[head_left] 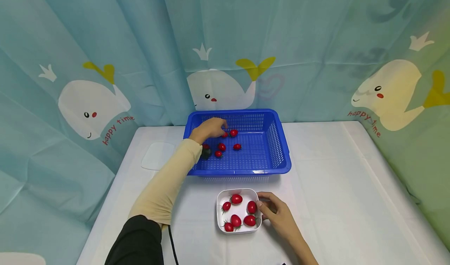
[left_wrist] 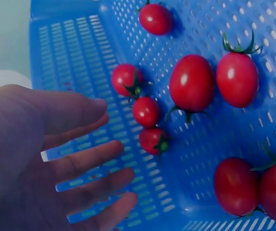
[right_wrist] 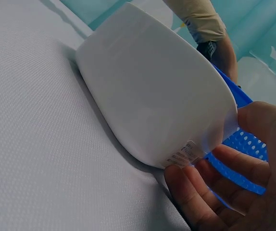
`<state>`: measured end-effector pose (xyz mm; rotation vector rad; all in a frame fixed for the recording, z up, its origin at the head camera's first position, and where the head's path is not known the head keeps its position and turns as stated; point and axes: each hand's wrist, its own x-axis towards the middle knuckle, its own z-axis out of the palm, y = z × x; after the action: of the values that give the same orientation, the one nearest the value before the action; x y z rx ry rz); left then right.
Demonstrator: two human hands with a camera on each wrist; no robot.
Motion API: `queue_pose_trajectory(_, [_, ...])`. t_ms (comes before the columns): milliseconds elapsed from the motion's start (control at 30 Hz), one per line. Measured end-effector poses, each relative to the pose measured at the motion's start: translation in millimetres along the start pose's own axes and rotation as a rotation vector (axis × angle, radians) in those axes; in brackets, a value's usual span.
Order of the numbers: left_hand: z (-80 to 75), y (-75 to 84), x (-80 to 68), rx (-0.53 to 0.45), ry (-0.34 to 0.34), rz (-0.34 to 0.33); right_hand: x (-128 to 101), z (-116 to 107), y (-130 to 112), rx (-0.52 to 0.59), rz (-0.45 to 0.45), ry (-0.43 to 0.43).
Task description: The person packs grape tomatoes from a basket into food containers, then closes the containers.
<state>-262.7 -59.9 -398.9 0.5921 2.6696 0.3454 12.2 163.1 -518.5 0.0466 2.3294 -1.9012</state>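
Black sleeve (head_left: pixel 135 241) was seen closest to camera, lower left, with 1 tan sleeve (head_left: pixel 165 183) worn from there to the wrist. 2 hands were in view.

Left hand (head_left: pixel 211 128): positioned over the left part of 1 blue basket (head_left: pixel 242 172). Thumb and fingers were spread apart, fingers nearly straight. Tomatoes (left_wrist: pixel 192 83) were counted from the left wrist view: 8 in the basket, 3 of them lined up near the fingertips. Only 6 could be counted from the head view; part of the basket was blocked by the arm.

Right hand (head_left: pixel 277 214): clamped on the right side of 1 white box (head_left: pixel 239 232), thumb at the rim, fingers against the outer wall. Box was set upright on the white tablecloth (head_left: pixel 334 198), just in front of the basket. 6 red tomatoes (head_left: pixel 236 220) were held in it. 1 printed label (right_wrist: pixel 183 154) was stuck on its outside; text too small to be read.

Also noted: 1 pale flat sheet (head_left: pixel 158 155) was laid left of the basket, 1 black cable (head_left: pixel 172 245) was run beside the tan sleeve, and 3 white whales (head_left: pixel 93 109) were printed on the curtain (head_left: pixel 302 31) behind.
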Motion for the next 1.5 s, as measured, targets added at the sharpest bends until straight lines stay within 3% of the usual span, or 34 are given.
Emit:
queue_pose_trajectory(133, [2.0, -2.2, 6.1, -0.009, -0.014, -0.052, 0.0, -0.2, -0.3, 0.006, -0.003, 0.003])
queue_pose_trajectory(333, [9.5, -6.2, 12.6, -0.003, -0.031, -0.073, -0.6, 0.4, -0.8, 0.016, 0.003, -0.001])
queue_pose_trajectory(533, [19.3, -10.1, 8.8, -0.038, -0.045, -0.110, -1.7, 1.7, -1.2, 0.021, 0.006, -0.003])
queue_pose_trajectory(1000, [29.7, -14.4, 11.2, -0.032, 0.015, -0.103, -1.4, 1.7, -0.3, 0.024, 0.008, 0.000])
queue_pose_trajectory(1200, [21.2, -12.8, 2.2, -0.083, 0.025, -0.062, -1.4, 2.0, -1.0, 0.033, -0.001, 0.004])
queue_pose_trajectory(1500, [4.9, -8.5, -18.7, -0.126, 0.116, 0.082, -0.6, 0.5, -0.9, 0.021, 0.006, 0.006])
